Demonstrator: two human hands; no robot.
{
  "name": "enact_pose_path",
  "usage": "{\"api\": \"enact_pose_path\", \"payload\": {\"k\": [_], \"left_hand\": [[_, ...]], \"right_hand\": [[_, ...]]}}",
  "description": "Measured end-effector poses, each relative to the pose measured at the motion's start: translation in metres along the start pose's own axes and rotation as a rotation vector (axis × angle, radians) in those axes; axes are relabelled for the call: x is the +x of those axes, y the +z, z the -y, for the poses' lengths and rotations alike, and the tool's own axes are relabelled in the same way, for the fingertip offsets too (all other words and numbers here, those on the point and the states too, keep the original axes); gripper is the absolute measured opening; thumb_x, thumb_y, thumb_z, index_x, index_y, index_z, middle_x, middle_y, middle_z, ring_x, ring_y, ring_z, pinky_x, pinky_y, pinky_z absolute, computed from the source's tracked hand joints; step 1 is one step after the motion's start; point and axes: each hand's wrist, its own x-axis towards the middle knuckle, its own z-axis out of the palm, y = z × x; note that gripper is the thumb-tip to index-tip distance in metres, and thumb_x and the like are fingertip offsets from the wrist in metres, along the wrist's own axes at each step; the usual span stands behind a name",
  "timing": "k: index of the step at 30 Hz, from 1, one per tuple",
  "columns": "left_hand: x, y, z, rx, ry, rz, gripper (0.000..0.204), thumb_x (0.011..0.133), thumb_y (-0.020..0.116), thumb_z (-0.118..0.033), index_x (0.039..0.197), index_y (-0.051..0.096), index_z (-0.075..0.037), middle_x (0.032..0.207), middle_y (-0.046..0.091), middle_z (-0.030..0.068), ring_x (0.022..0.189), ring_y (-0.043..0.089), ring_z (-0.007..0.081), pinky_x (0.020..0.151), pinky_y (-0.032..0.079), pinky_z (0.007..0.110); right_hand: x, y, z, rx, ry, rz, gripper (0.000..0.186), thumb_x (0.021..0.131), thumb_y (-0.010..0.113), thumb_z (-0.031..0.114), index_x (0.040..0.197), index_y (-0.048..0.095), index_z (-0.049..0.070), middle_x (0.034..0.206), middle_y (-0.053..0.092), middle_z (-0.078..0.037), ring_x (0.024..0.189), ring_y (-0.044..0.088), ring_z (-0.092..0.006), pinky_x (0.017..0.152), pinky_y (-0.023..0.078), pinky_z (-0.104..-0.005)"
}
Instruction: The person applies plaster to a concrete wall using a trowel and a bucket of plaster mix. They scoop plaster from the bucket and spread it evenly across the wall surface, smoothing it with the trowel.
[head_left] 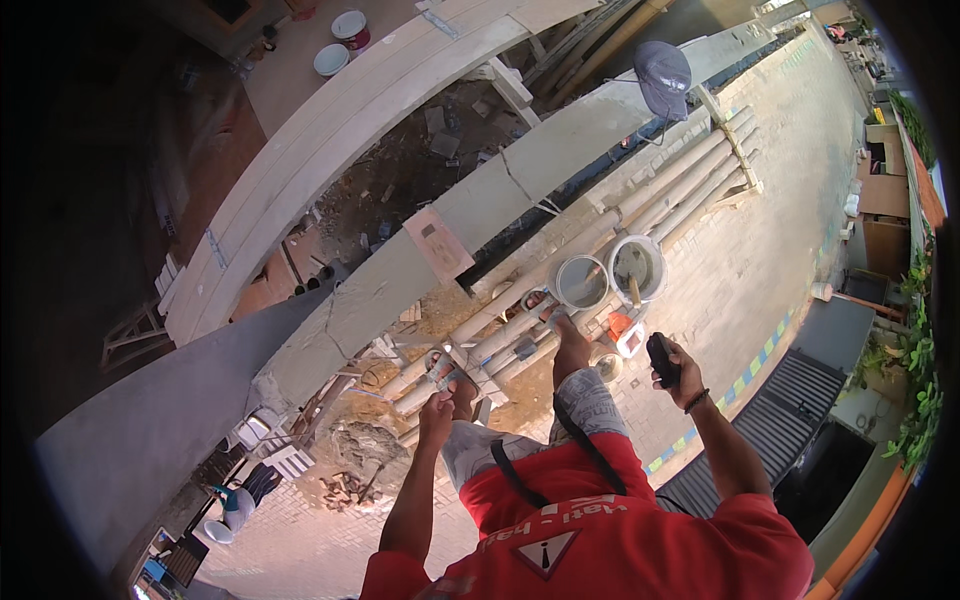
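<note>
Held out to the right, my right hand (684, 376) is closed around a small black handheld object (661, 360), whose exact kind I cannot make out. My left hand (437, 418) hangs beside my left knee with its fingers curled; whatever may be in them is hidden. Both feet rest on the pole planks, the left foot (440, 368) in a sandal. Beyond my right foot stand two pale buckets, the left bucket (581, 300) and a right bucket (655, 268) with grey residue and a stick-like handle inside. An orange-and-white container (622, 333) sits near them.
A long concrete ledge (545, 160) runs diagonally ahead, carrying a grey cap (663, 78) and a pinkish flat board (437, 243). Below lie several bamboo poles (680, 185). Behind the ledge is a rubble-filled pit (420, 150). Paving (760, 230) stretches right; a sand heap (365, 450) lies left.
</note>
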Motion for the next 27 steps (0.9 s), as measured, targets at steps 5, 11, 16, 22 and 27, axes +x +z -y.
{"api": "enact_pose_path", "payload": {"k": [5, 11, 16, 22, 27], "left_hand": [[0.001, 0.012, 0.035, 0.047, -0.126, -0.032, 0.025, 0.086, 0.053, -0.013, 0.106, 0.058, 0.001, 0.080, 0.063, 0.0089, 0.061, 0.056, 0.0117, 0.055, 0.047, 0.026], [-0.010, 0.028, 0.076, -0.114, -0.268, -0.068, 0.023, 0.085, 0.053, -0.010, 0.106, 0.056, 0.000, 0.077, 0.062, 0.0092, 0.058, 0.057, 0.0130, 0.049, 0.047, 0.026], [-0.020, 0.048, 0.080, -0.190, -0.405, -0.219, 0.023, 0.082, 0.052, -0.013, 0.098, 0.062, 0.001, 0.073, 0.063, 0.0085, 0.059, 0.060, 0.0145, 0.052, 0.048, 0.028], [-0.019, 0.078, 0.139, 0.414, -0.080, -0.205, 0.018, 0.079, 0.063, -0.025, 0.083, 0.066, -0.008, 0.073, 0.066, 0.0113, 0.070, 0.064, 0.0240, 0.062, 0.050, 0.038], [0.011, 0.115, 0.127, 0.565, -0.085, -0.189, 0.020, 0.078, 0.067, -0.030, 0.079, 0.067, -0.011, 0.076, 0.067, 0.0129, 0.075, 0.066, 0.0281, 0.065, 0.051, 0.042]], "right_hand": [[0.079, 0.020, 0.059, -0.306, -0.341, -0.101, 0.063, 0.082, 0.056, 0.008, 0.140, 0.032, 0.004, 0.102, 0.057, -0.013, 0.083, 0.060, -0.0177, 0.072, 0.050, -0.0297], [0.225, 0.035, 0.136, -0.607, -0.828, -0.195, 0.064, 0.080, 0.065, 0.015, 0.136, 0.037, 0.003, 0.107, 0.059, -0.014, 0.093, 0.058, -0.0154, 0.080, 0.047, -0.0275], [0.302, 0.077, 0.205, -1.023, -1.030, -0.402, 0.065, 0.075, 0.069, 0.017, 0.133, 0.042, 0.003, 0.111, 0.058, -0.025, 0.099, 0.061, -0.0328, 0.086, 0.047, -0.0386], [0.378, 0.104, 0.274, -1.127, -1.063, -0.612, 0.064, 0.076, 0.066, 0.018, 0.134, 0.040, 0.006, 0.111, 0.055, -0.025, 0.097, 0.056, -0.0434, 0.086, 0.046, -0.0469], [0.415, 0.100, 0.310, -1.148, -0.926, -0.807, 0.063, 0.080, 0.063, 0.024, 0.136, 0.037, 0.014, 0.113, 0.054, -0.022, 0.105, 0.051, -0.0419, 0.089, 0.044, -0.0499]]}}
